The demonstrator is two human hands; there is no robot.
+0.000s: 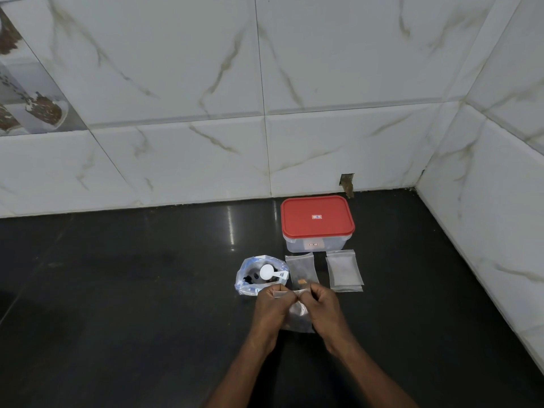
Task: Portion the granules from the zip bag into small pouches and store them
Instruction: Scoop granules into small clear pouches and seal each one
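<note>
Clear plastic pouch (298, 315), pinched along its top edge by both hands: left hand (270, 307) and right hand (322, 304) are clamped on it, knuckles nearly touching. They hide much of it, so I cannot tell how full it is, or whether it rests on the black bench (117, 290). Just behind the left hand stands the open zip bag (245, 278), a white scoop (268, 272) inside; its granules show only as dark patches. Right of it lie another pouch (300, 269) and a stack (344, 270) of pouches. Behind them sits a red-lidded box (316, 216), its contents unclear.
</note>
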